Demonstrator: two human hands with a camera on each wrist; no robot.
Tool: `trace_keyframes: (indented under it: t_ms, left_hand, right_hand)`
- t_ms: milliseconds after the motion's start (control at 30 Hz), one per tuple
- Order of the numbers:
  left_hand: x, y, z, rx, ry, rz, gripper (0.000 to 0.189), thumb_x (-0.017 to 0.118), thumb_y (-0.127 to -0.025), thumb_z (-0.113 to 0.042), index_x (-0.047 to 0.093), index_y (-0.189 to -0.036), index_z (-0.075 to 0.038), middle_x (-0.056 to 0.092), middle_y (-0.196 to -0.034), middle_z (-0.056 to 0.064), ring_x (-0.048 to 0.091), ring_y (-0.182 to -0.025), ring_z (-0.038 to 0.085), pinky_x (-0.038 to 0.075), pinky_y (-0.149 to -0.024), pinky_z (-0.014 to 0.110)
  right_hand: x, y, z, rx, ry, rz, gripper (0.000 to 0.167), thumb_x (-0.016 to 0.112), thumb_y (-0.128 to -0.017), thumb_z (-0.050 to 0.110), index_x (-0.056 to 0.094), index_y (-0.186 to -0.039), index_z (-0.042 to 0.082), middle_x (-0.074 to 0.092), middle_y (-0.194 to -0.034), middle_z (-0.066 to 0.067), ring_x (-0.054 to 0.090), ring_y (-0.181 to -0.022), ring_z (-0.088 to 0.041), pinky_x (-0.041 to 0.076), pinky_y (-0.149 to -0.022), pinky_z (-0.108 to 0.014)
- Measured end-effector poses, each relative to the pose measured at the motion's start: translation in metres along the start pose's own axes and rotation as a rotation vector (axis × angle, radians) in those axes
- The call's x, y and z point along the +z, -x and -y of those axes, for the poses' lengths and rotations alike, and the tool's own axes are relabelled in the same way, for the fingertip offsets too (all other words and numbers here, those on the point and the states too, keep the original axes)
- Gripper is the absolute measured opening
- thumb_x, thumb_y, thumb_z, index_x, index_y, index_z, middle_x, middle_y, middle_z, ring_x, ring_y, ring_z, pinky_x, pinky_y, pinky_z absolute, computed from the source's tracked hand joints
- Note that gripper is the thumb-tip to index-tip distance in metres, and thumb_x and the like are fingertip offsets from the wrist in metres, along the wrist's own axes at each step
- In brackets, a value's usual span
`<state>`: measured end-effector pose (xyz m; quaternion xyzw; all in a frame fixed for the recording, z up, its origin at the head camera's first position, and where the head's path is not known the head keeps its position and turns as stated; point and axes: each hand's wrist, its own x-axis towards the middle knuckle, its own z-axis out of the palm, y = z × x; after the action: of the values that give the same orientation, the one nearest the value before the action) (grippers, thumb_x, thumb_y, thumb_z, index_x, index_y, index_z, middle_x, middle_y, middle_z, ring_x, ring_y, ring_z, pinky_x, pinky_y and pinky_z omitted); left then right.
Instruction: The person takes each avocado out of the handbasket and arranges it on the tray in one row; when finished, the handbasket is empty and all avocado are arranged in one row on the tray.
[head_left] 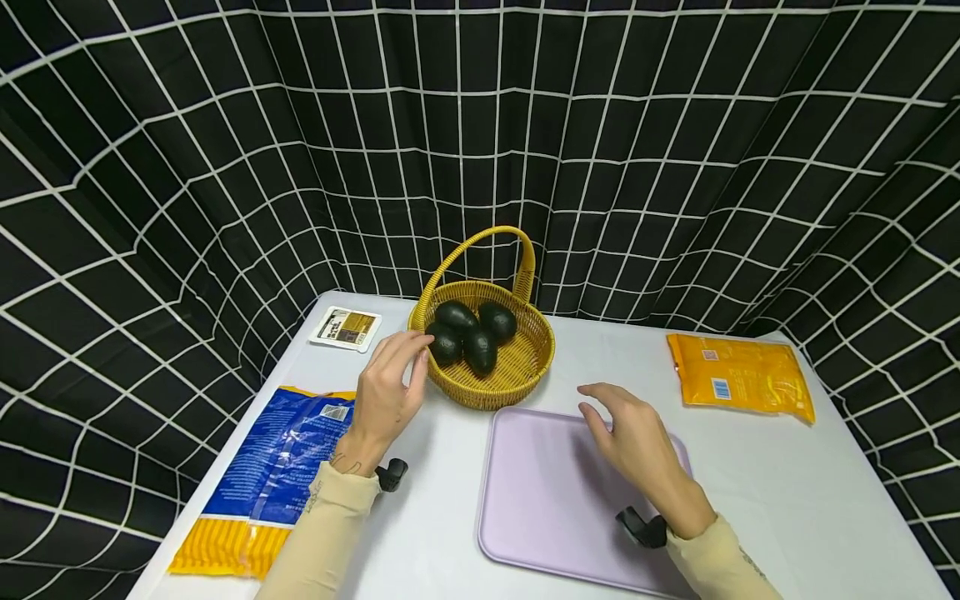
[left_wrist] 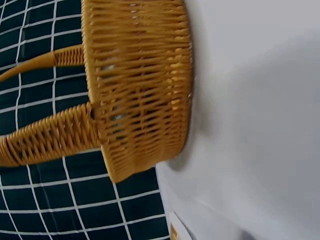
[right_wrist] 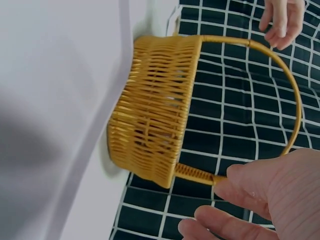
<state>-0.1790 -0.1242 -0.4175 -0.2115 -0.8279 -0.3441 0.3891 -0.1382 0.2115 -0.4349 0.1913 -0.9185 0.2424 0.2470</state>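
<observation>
A yellow wicker basket (head_left: 525, 379) with a tall hoop handle stands at the back middle of the table, and several dark green avocados (head_left: 480, 350) lie in its left half. My left hand (head_left: 390, 387) is at the basket's left rim, fingers loosely bent and holding nothing; whether a fingertip touches the rim or an avocado I cannot tell. Over the light purple tray (head_left: 525, 500) hovers my right hand (head_left: 637, 437), thumb and fingers apart with nothing between them. The right wrist view shows the basket's side (right_wrist: 150, 110) beyond the tray edge.
A blue and yellow bag (head_left: 277, 458) lies at the left, partly behind my left forearm. Behind it is a small white package (head_left: 347, 328) with a brown label. An orange packet (head_left: 738, 375) lies at the right. Black gridded curtains (head_left: 480, 125) enclose the table.
</observation>
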Motion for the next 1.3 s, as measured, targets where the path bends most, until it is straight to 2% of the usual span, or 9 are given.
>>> trace_keyframes:
  t_ms: [133, 233, 367, 467, 733, 967, 1300]
  left_hand:
    - [-0.004, -0.006, 0.006, -0.052, 0.011, -0.063, 0.023, 0.067, -0.093, -0.001, 0.071, -0.116, -0.001, 0.071, -0.117, 0.017, 0.066, -0.114, 0.031, 0.055, -0.102, 0.043]
    - [-0.005, -0.010, 0.011, -0.095, 0.023, -0.085, 0.027, 0.066, -0.094, -0.001, 0.068, -0.120, -0.001, 0.070, -0.119, 0.017, 0.067, -0.112, 0.032, 0.057, -0.096, 0.044]
    - [-0.002, -0.014, 0.017, -0.155, 0.057, -0.064, 0.031, 0.065, -0.097, -0.006, 0.064, -0.127, -0.002, 0.069, -0.123, 0.017, 0.066, -0.112, 0.031, 0.059, -0.092, 0.045]
    - [0.001, -0.016, 0.020, -0.185, 0.080, -0.045, 0.032, 0.065, -0.097, -0.008, 0.064, -0.129, -0.002, 0.068, -0.124, 0.017, 0.065, -0.115, 0.031, 0.059, -0.093, 0.046]
    - [0.008, -0.020, 0.024, -0.200, 0.133, -0.018, 0.032, 0.065, -0.097, -0.007, 0.064, -0.128, -0.002, 0.070, -0.119, 0.016, 0.067, -0.109, 0.031, 0.059, -0.092, 0.045]
    - [0.010, -0.021, 0.026, -0.208, 0.159, -0.004, 0.029, 0.064, -0.099, -0.008, 0.064, -0.127, -0.001, 0.071, -0.113, 0.015, 0.070, -0.103, 0.026, 0.060, -0.090, 0.035]
    - [0.008, -0.026, 0.031, -0.240, 0.230, 0.016, 0.028, 0.067, -0.097, -0.007, 0.067, -0.123, 0.000, 0.074, -0.107, 0.016, 0.072, -0.099, 0.027, 0.062, -0.088, 0.035]
  right_hand:
    - [0.002, -0.007, 0.003, 0.010, -0.011, 0.012, 0.024, 0.075, -0.090, 0.013, 0.073, -0.113, 0.007, 0.075, -0.111, -0.012, 0.072, -0.104, -0.031, 0.059, -0.089, -0.050]
    - [0.004, -0.013, 0.005, 0.011, -0.020, 0.017, 0.025, 0.075, -0.090, 0.013, 0.073, -0.114, 0.007, 0.075, -0.111, -0.012, 0.071, -0.104, -0.031, 0.059, -0.090, -0.051]
    - [0.007, -0.019, 0.009, -0.001, -0.029, 0.018, 0.025, 0.075, -0.090, 0.012, 0.073, -0.114, 0.006, 0.075, -0.111, -0.014, 0.071, -0.105, -0.033, 0.059, -0.090, -0.051]
    - [0.009, -0.024, 0.012, -0.009, -0.036, 0.023, 0.025, 0.075, -0.090, 0.012, 0.073, -0.114, 0.006, 0.075, -0.111, -0.014, 0.071, -0.105, -0.033, 0.059, -0.090, -0.051]
    - [0.013, -0.037, 0.017, -0.015, -0.054, 0.046, 0.025, 0.074, -0.091, 0.013, 0.073, -0.114, 0.006, 0.075, -0.111, -0.014, 0.072, -0.102, -0.031, 0.059, -0.089, -0.050]
    - [0.020, -0.053, 0.022, -0.008, -0.085, 0.082, 0.024, 0.073, -0.092, 0.012, 0.073, -0.115, 0.006, 0.075, -0.110, -0.013, 0.070, -0.093, -0.028, 0.060, -0.078, -0.046]
    - [0.029, -0.082, 0.022, -0.029, -0.161, 0.144, 0.024, 0.069, -0.094, 0.011, 0.073, -0.116, 0.002, 0.076, -0.105, -0.013, 0.072, -0.089, -0.026, 0.061, -0.076, -0.042]
